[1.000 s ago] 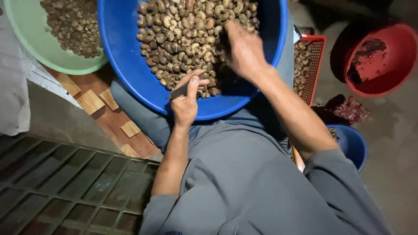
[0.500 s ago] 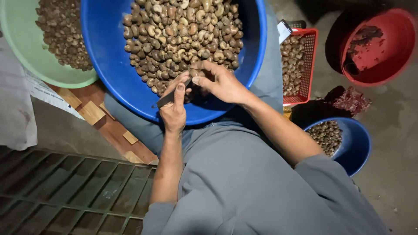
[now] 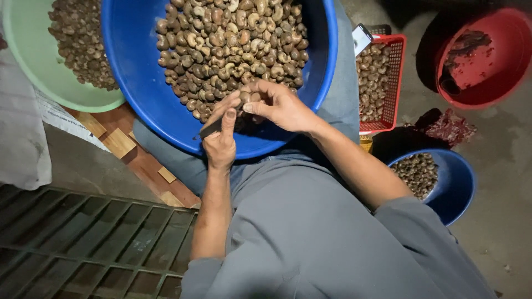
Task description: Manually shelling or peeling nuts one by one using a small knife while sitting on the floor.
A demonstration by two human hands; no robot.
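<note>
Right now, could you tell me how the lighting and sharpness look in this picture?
Head view: light falls on the nuts in the large blue basin, which read sharp; left hand and right hand show no blur; upper right around the red tub lies in deep shadow.

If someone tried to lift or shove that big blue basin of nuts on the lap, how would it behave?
Probably heavy: the blue basin is heaped with nuts. Its smooth plastic wall might flex if lifted by one edge. It rests on the person's lap, not flat ground, so a shove could tip it and send the curved nuts sliding.
</note>
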